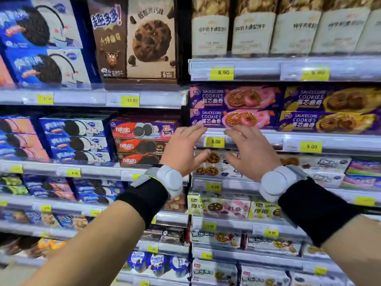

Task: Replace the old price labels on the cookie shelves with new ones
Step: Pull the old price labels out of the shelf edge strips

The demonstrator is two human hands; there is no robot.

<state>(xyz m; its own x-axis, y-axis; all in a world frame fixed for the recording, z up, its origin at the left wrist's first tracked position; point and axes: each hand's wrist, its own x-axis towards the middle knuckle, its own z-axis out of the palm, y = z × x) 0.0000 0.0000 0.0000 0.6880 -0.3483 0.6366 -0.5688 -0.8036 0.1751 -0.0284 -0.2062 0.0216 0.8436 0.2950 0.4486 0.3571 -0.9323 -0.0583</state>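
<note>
Shop shelving fills the whole wall, its glossy plastic rails (pixel 268 139) carrying flat cardboard cookie boxes stacked on their sides. Far left sit blue sandwich-cookie boxes (pixel 76 137), then red and brown wafer boxes (pixel 140 141). The left hand (pixel 181 151) reaches up with fingers spread and only slightly bent, its grip wide and holding nothing, fingertips at the rail's upper edge. Between the two hands sits the yellow price label (pixel 215 142), a small rectangle reading 5.00, tucked in the rail. The right hand (pixel 252 153) mirrors the left, splayed and holding nothing, fingertips near the rail. Both wrists wear smooth grey pods (pixel 171 179) over black fabric cuffs. Above are purple Saucecore boxes (pixel 233 118).
</note>
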